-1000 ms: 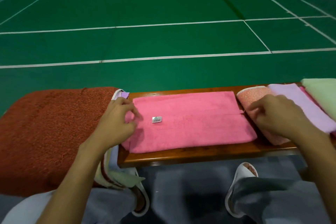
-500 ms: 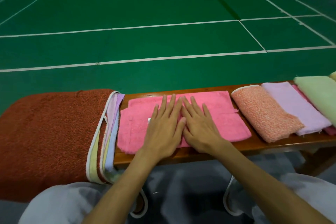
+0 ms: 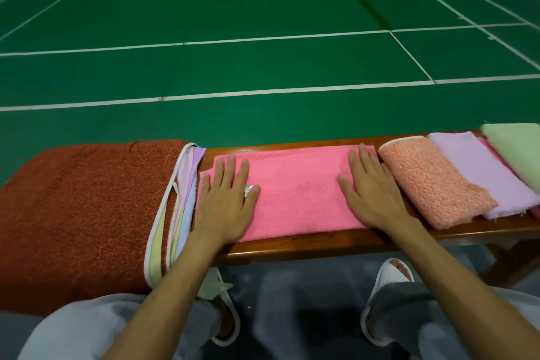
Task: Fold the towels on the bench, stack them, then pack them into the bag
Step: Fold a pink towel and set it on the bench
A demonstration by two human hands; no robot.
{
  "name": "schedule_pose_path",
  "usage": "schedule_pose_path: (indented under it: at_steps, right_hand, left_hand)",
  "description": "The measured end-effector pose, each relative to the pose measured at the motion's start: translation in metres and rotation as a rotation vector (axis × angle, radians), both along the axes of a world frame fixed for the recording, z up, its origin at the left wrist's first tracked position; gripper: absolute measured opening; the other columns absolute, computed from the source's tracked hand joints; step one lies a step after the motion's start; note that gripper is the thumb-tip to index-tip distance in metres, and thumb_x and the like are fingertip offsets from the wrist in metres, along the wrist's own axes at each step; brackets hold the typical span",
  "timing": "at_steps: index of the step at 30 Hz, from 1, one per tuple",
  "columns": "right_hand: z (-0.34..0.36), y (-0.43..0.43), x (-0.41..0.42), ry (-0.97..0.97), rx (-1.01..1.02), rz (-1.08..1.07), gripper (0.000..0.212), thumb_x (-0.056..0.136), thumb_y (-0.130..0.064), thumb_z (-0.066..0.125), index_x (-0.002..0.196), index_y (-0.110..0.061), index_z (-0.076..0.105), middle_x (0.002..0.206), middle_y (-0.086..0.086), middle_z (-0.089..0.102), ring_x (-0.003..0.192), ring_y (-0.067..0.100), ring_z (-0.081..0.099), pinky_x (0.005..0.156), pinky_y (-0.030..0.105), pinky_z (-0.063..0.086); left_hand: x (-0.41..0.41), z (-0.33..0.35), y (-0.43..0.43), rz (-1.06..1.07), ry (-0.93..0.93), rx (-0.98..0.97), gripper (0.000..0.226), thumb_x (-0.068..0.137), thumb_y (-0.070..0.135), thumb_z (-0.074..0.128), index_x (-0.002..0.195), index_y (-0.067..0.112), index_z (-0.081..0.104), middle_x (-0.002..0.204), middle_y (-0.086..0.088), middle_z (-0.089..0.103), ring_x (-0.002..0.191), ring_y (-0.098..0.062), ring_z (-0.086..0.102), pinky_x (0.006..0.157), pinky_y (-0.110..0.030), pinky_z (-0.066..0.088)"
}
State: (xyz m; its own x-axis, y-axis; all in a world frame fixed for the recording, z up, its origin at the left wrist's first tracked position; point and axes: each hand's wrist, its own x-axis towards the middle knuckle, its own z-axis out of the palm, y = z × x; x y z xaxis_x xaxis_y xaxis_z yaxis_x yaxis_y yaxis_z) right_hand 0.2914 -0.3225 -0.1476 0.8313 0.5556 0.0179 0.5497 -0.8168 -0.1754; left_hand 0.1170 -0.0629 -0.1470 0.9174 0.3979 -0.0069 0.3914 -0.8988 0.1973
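A person's left hand (image 3: 226, 199) and right hand (image 3: 371, 190) lie flat with fingers straight, pressing the two ends of a pink towel (image 3: 298, 190) spread between them on a wooden bench (image 3: 321, 245). Neither hand holds anything. The towel looks soft, light and limp, so it is probably best pinched at the corners by the fingertips. A rust-red bag (image 3: 73, 213) sits just outside the left hand.

Pink towel (image 3: 295, 193); mottled orange towel (image 3: 432, 181); lilac towel (image 3: 479, 169); green floor (image 3: 263, 9).

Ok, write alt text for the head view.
The left hand and right hand press flat on a pink towel on a wooden bench. A rust-red bag lies left of it, an orange towel and a lilac towel right of it.
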Motion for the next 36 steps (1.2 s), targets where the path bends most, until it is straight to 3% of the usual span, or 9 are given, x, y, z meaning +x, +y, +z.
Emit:
schedule_pose_path:
  at_steps: [3,6,13,17,26,29,31,33,36]
  right_hand:
    - [0.002,0.002,-0.002,-0.055,0.119,-0.119,0.071,0.103,-0.044,0.033,0.156,0.002,0.025,0.163,0.028,0.022,0.147,0.042,0.028,0.122,0.050,0.025]
    - [0.009,0.009,-0.011,-0.235,0.127,-0.212,0.060,0.099,-0.043,0.043,0.136,0.005,0.044,0.128,0.029,0.052,0.112,0.042,0.048,0.093,0.053,0.044]
    - [0.027,0.017,-0.013,-0.145,0.035,-0.362,0.078,0.092,-0.070,0.052,0.123,0.002,0.051,0.116,0.026,0.064,0.104,0.043,0.062,0.075,0.045,0.050]
    - [0.035,0.008,-0.005,-0.111,0.096,-0.240,0.055,0.098,-0.059,0.054,0.108,-0.005,0.059,0.099,0.019,0.069,0.083,0.037,0.064,0.064,0.036,0.035]
    - [0.072,-0.025,0.033,0.580,0.870,-0.311,0.021,0.097,-0.020,0.069,0.114,-0.011,0.061,0.104,0.012,0.068,0.087,0.023,0.063,0.066,0.031,0.044]
    - [0.091,-0.019,0.029,0.702,1.039,-0.304,0.041,0.090,-0.009,0.074,0.128,-0.012,0.062,0.105,0.023,0.072,0.084,0.026,0.069,0.073,0.034,0.055]
    - [0.103,-0.005,0.019,0.765,1.066,-0.219,0.053,0.087,-0.001,0.074,0.136,-0.013,0.058,0.096,0.021,0.074,0.080,0.025,0.070,0.074,0.035,0.058]
    - [0.108,0.018,0.002,0.837,1.042,-0.114,0.061,0.087,0.007,0.071,0.141,-0.015,0.053,0.088,0.016,0.074,0.072,0.021,0.070,0.071,0.036,0.058]
    - [0.099,0.062,-0.032,1.011,1.010,0.017,0.068,0.089,0.012,0.067,0.145,-0.020,0.044,0.091,0.007,0.076,0.067,0.017,0.069,0.063,0.033,0.058]
  left_hand:
    - [0.000,0.004,-0.005,0.023,0.009,0.005,0.084,0.094,0.076,-0.003,0.164,0.029,-0.006,0.170,-0.001,-0.016,0.156,-0.025,-0.022,0.125,-0.050,-0.013]
    - [0.004,0.010,-0.020,-0.019,-0.013,-0.010,0.086,0.094,0.079,0.000,0.163,0.029,-0.011,0.168,-0.002,-0.023,0.154,-0.024,-0.028,0.125,-0.050,-0.017]
    - [0.013,0.001,-0.047,-0.091,0.022,0.030,0.092,0.091,0.084,0.002,0.164,0.030,-0.007,0.171,-0.003,-0.016,0.156,-0.025,-0.024,0.127,-0.054,-0.007]
    - [0.017,0.003,-0.050,-0.090,0.022,0.017,0.093,0.091,0.085,0.004,0.165,0.030,-0.005,0.170,-0.005,-0.016,0.156,-0.026,-0.023,0.127,-0.054,-0.007]
    - [0.030,0.007,-0.075,-0.117,-0.020,-0.110,0.089,0.092,0.082,0.003,0.165,0.032,-0.001,0.171,0.000,-0.014,0.156,-0.021,-0.022,0.127,-0.052,-0.008]
    - [0.032,0.025,-0.084,-0.104,-0.171,-0.461,0.076,0.100,0.074,0.014,0.165,0.034,0.007,0.171,0.011,-0.001,0.157,-0.008,-0.009,0.129,-0.040,-0.004]
    - [0.036,0.045,-0.087,-0.028,-0.310,-0.858,0.062,0.104,0.068,0.026,0.159,0.040,0.027,0.165,0.018,0.026,0.152,-0.004,0.022,0.126,-0.032,0.015]
    - [0.038,0.068,-0.086,0.110,-0.421,-1.367,0.052,0.098,0.072,0.034,0.139,0.044,0.048,0.137,0.011,0.056,0.123,-0.014,0.055,0.110,-0.038,0.039]
    - [0.039,0.083,-0.063,0.248,-0.409,-2.034,0.072,0.092,0.073,0.043,0.145,0.025,0.051,0.136,-0.007,0.063,0.101,-0.026,0.066,0.091,-0.047,0.055]
